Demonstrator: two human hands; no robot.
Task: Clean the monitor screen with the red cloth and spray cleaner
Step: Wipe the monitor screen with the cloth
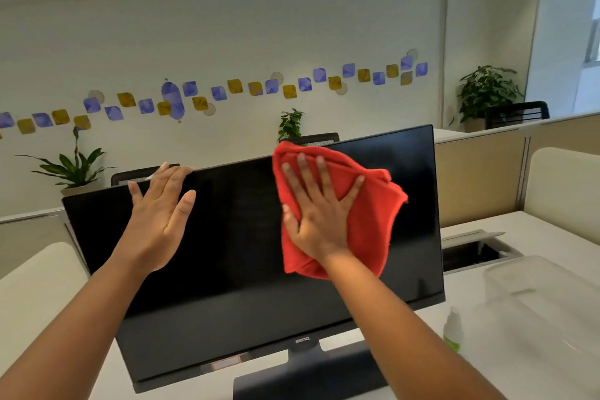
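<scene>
A black monitor (233,256) with a dark screen stands on the desk in front of me, tilted to the left. My right hand (319,208) lies flat with spread fingers on the red cloth (370,224), pressing it against the upper right part of the screen. My left hand (162,214) rests on the monitor's top edge left of centre, fingertips curled over the rim. A small white spray bottle (453,330) with a green label stands on the desk just right of the monitor's lower corner.
A clear plastic bin (545,308) sits on the white desk (552,237) at the right, near an open cable hatch (477,252). Beige partitions (480,175) run behind the monitor. Potted plants (73,169) and chair backs stand beyond them.
</scene>
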